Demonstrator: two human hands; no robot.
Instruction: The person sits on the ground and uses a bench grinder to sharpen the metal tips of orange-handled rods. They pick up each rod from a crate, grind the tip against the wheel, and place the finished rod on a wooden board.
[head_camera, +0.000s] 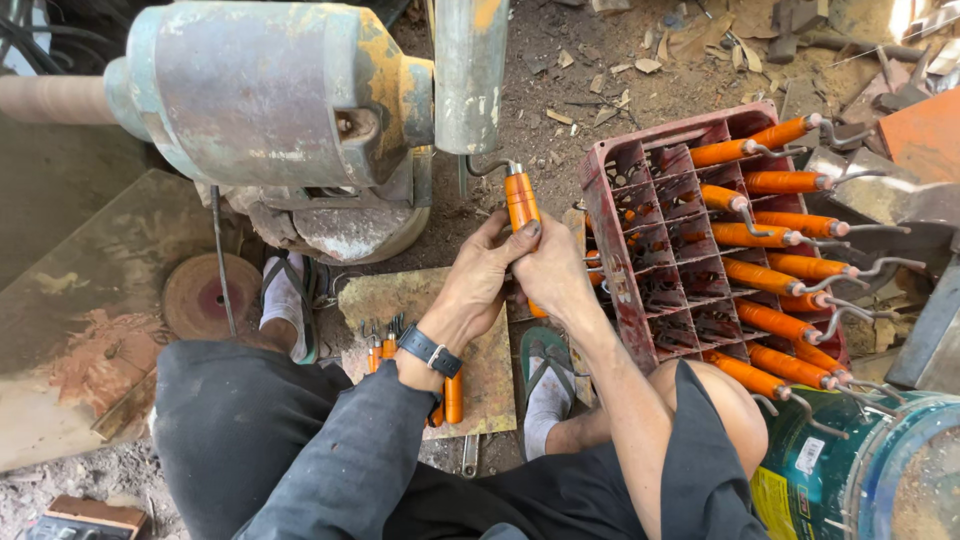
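Dark sleeves (330, 460) filled the lower frame. Both the left hand (480, 275) and right hand (550, 265) gripped one orange-handled hook tool (521, 200) at centre, its metal tip at the grinder (270, 95). Possibly the hook could catch and twist free, hurting fingers so near.

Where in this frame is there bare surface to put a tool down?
Bare metal shows on the flat plate right of the small tools, and on the big sheet left of the disc. The red crate is crowded with orange-handled tools.
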